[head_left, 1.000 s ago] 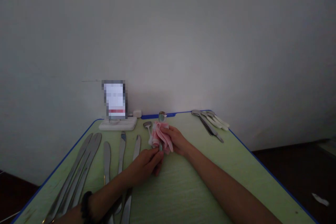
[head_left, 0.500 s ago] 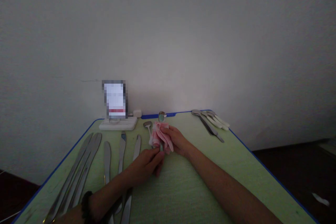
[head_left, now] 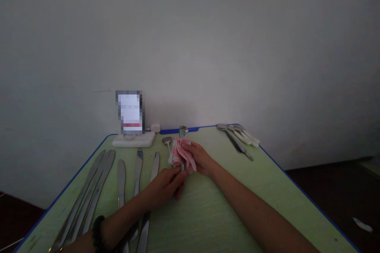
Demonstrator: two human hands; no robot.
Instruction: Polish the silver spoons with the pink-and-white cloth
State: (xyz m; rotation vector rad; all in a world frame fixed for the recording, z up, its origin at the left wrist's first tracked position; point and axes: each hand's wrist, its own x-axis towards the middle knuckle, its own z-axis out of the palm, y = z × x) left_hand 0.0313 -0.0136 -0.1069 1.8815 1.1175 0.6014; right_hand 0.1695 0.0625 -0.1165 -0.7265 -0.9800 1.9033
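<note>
My left hand pinches the handle end of a metal spoon whose bowl points away from me, near the far edge of the green table. My right hand is closed around a pink cloth wrapped over the spoon's stem. A second spoon lies on the table just left of the cloth.
Several table knives lie in a row on the left side. A bunch of spoons rests at the far right corner. A white stand with a blurred screen sits at the back left against the wall.
</note>
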